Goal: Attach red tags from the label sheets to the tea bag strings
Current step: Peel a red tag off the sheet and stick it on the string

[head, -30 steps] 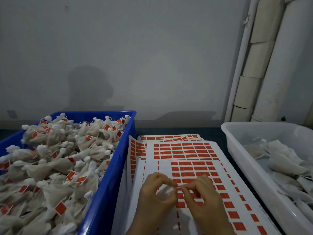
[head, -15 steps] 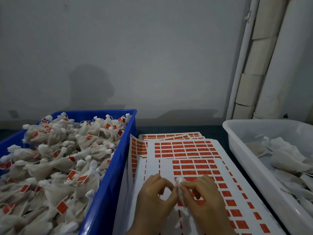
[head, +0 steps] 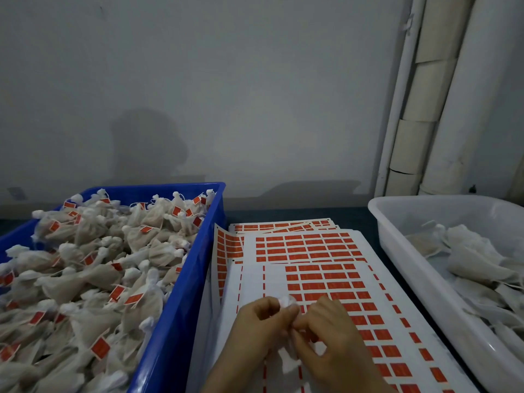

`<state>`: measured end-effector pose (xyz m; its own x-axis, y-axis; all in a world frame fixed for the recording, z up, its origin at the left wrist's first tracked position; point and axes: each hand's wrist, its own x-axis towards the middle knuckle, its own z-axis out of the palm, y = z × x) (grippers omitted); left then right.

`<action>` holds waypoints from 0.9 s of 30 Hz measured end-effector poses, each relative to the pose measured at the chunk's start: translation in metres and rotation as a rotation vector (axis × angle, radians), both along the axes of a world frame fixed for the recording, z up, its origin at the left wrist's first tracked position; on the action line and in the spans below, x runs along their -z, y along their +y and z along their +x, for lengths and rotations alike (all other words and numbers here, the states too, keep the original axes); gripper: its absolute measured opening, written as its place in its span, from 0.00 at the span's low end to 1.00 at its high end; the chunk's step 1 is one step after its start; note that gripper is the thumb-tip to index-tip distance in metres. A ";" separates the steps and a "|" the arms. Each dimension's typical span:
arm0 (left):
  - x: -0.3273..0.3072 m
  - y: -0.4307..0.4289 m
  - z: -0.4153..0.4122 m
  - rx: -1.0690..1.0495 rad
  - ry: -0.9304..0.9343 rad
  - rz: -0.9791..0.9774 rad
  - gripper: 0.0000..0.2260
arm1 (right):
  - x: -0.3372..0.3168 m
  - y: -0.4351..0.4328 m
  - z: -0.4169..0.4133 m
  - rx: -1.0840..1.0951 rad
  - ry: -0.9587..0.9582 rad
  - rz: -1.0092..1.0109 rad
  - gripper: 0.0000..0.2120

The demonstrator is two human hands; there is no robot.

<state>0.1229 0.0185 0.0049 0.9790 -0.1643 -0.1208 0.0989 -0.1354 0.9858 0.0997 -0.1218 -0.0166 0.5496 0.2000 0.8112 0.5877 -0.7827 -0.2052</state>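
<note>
A grey wall (head: 226, 95) backs a dark table (head: 354, 219) spread with label sheets (head: 306, 246). Over the top sheet (head: 323, 285) the left hand (head: 258, 327) and right hand (head: 334, 338) both pinch one small white tea bag (head: 286, 301); a tag is probably being fixed to its string, though hidden. Next, press it shut firmly. The blue bin (head: 181, 307), left, is heaped with tagged bags (head: 93, 279); the white bin (head: 425, 285), right, holds untagged bags (head: 476, 259).

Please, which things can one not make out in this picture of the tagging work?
Head view only.
- Whether a red tag or the string is in the pinch: the left hand and right hand, pinching the tea bag, cover it.
- Print on the label sheets: too small, blurred.
- The white tub: cut off by the right edge.
- The blue crate: cut off by left and bottom edges.
</note>
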 end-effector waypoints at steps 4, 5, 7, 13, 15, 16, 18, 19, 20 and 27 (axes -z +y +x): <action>0.001 -0.001 0.000 -0.067 -0.058 0.041 0.09 | 0.002 0.001 0.001 0.011 0.026 -0.018 0.15; 0.002 -0.001 0.000 -0.083 -0.100 0.044 0.09 | 0.003 0.001 0.001 0.005 0.035 -0.004 0.16; 0.003 0.000 0.000 -0.105 -0.171 0.053 0.07 | 0.005 -0.001 0.004 0.003 0.038 0.013 0.10; 0.012 0.002 0.004 -0.072 -0.338 0.177 0.05 | 0.007 -0.003 0.006 0.048 0.018 0.046 0.06; 0.015 0.003 0.004 -0.034 -0.467 0.258 0.06 | 0.004 -0.001 0.006 0.058 0.016 0.012 0.09; 0.018 0.004 0.004 -0.008 -0.544 0.310 0.08 | 0.002 -0.001 0.006 0.055 0.013 -0.016 0.10; 0.019 0.006 0.004 0.039 -0.672 0.431 0.09 | -0.001 -0.001 0.006 0.046 -0.019 -0.070 0.09; 0.018 0.006 0.004 0.041 -0.744 0.489 0.08 | -0.001 0.000 0.006 0.043 -0.038 -0.085 0.10; 0.018 0.007 0.004 0.026 -0.828 0.529 0.06 | -0.001 0.001 0.006 0.041 -0.049 -0.084 0.14; 0.016 0.003 0.002 -0.292 -0.639 0.338 0.13 | 0.002 -0.001 0.004 0.048 0.015 -0.029 0.18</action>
<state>0.1252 0.0212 -0.0111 0.8734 0.0565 0.4838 -0.3965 -0.4945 0.7735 0.1037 -0.1226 -0.0188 0.5711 0.1966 0.7970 0.5466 -0.8155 -0.1905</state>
